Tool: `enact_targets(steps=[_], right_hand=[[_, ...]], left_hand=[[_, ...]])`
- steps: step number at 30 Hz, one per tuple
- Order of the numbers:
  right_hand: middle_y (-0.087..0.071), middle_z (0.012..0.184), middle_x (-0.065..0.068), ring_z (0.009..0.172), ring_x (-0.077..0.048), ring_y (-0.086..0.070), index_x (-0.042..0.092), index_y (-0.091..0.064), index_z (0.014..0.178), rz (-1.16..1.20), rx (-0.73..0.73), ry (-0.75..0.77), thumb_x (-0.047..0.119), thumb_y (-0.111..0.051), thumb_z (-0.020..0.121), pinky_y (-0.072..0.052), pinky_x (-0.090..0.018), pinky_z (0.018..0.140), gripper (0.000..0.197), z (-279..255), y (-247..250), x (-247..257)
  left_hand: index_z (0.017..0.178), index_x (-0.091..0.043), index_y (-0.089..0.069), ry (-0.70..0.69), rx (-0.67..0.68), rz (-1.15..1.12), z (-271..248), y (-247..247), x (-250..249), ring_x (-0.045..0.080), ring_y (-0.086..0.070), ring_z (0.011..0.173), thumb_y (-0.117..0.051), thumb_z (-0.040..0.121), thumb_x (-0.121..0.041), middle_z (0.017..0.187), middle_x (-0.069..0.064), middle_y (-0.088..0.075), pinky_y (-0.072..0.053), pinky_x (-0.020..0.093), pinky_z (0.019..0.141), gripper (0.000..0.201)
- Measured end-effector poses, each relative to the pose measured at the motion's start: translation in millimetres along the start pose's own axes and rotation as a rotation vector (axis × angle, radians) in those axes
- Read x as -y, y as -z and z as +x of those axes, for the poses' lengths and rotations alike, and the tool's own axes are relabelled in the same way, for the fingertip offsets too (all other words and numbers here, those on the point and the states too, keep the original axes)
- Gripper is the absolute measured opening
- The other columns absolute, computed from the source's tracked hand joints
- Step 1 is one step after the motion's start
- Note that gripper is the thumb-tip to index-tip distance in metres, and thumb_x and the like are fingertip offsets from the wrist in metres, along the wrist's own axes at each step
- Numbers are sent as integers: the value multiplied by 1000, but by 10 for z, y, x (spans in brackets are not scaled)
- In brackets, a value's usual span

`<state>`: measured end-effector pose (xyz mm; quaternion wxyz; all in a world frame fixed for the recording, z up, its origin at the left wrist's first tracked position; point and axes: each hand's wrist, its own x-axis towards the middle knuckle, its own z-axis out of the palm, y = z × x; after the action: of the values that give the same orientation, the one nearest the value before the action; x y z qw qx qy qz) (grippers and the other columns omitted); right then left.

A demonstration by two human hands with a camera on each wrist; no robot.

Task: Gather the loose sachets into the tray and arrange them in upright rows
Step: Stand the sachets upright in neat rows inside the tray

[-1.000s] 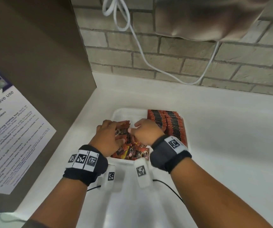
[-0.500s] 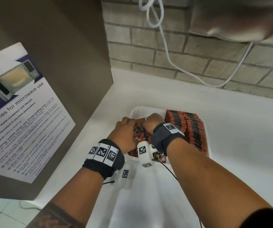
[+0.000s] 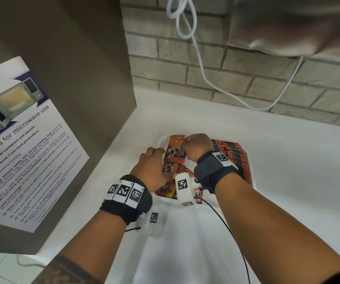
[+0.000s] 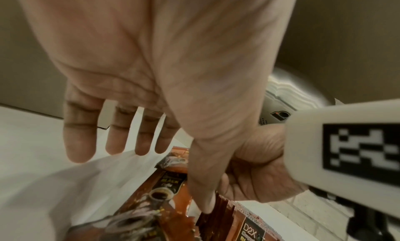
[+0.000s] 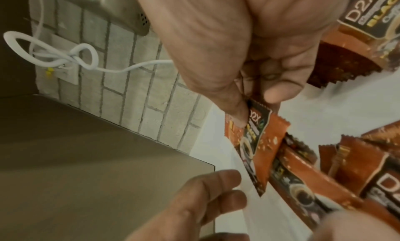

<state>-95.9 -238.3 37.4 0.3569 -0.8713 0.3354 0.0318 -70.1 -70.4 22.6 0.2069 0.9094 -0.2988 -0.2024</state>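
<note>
A white tray (image 3: pixel 162 139) sits on the counter. Its right half holds an upright row of orange-brown sachets (image 3: pixel 234 158). Its left half holds a loose pile of sachets (image 3: pixel 173 160). My right hand (image 3: pixel 187 140) is at the tray's far end and pinches a few sachets (image 5: pixel 257 130) between thumb and fingers, holding them on edge. My left hand (image 3: pixel 157 154) is at the pile's left side with straight, spread fingers (image 4: pixel 80 142). Its thumb (image 4: pixel 203 185) points down and touches the sachet edges. My palms hide part of the pile.
A brown cabinet side with a microwave guidelines poster (image 3: pixel 21 144) stands close on the left. A brick wall (image 3: pixel 236 83) runs behind, with a white cable (image 3: pixel 204 78) hanging down it. A steel appliance (image 3: pixel 288 27) overhangs the top right. The white counter (image 3: pixel 298 165) extends rightward.
Both hands were bunched together over the loose pile. The right hand has moved toward the tray's far end with sachets; the left hand has spread open beside the pile.
</note>
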Motion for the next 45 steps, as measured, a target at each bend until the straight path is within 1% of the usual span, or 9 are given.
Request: enact_targets(steps=[8,15,18,23,25,28,31,38,45], right_hand=[[-74,104,-8,95,-28,-70,11,-73,109,233,-114,-23,20,-67,85,-57,-38,88,26,-43,139,-89],[-74,87,-7,83,-28,-69,16,-73,81,384,-152,-15,17,-71,81,-57,-37,79,3,-35,293,-139],[-71,75,-7,73,-28,-65,20,-68,64,474,-153,-30,14,-72,79,-56,-41,74,17,-45,348,-151],[-59,57,3,53,-14,-49,17,-65,64,664,-83,-38,11,-75,85,-43,-31,62,24,-113,501,-177],[-62,64,-4,54,-15,-46,12,-65,68,838,-59,-74,9,-76,85,-41,-29,57,20,-162,553,-196],[-68,75,-11,65,-22,-48,10,-68,73,971,-33,-91,7,-76,84,-39,-28,55,14,-234,586,-219],[-73,91,-17,79,-27,-52,6,-73,89,1039,33,-94,8,-76,84,-40,-25,53,6,-327,610,-247],[-70,99,-18,73,-20,-54,1,-67,110,900,151,-88,10,-73,88,-41,-19,48,24,-481,816,-539],[-69,96,-12,78,-21,-57,5,-67,109,776,222,-76,14,-73,89,-45,-22,58,22,-635,997,-760]], left_hand=[[150,-16,-32,31,-21,60,-1,-63,-55,32,-37,133,-71,84,-46,146,9,-35,-41,42,108,82],[152,-18,-29,27,-46,41,14,52,-118,31,-33,138,-72,82,-56,150,9,-37,-36,43,110,91],[156,-18,-22,-17,-57,-17,44,137,-189,30,-32,140,-75,78,-59,152,7,-40,-36,43,112,103],[153,-21,-27,31,-24,-555,96,288,-280,22,-49,132,-52,71,-87,146,2,-50,-40,35,106,108],[146,-17,-38,152,-13,-941,150,302,-293,26,-55,126,-43,78,-86,139,10,-56,-41,45,111,98],[139,-11,-43,314,172,-1432,190,302,-324,36,-58,122,-42,83,-82,133,17,-58,-46,60,103,91],[141,-7,-45,243,430,-1682,170,279,-454,44,-55,127,-34,84,-84,137,24,-58,-43,64,103,96],[148,-13,-38,135,411,-1630,210,149,-764,41,-65,114,-44,92,-69,138,20,-59,-59,54,84,79],[139,-15,-52,-16,249,-1399,146,-82,-1075,30,-72,85,-47,103,-4,119,19,-63,-61,42,61,38]])
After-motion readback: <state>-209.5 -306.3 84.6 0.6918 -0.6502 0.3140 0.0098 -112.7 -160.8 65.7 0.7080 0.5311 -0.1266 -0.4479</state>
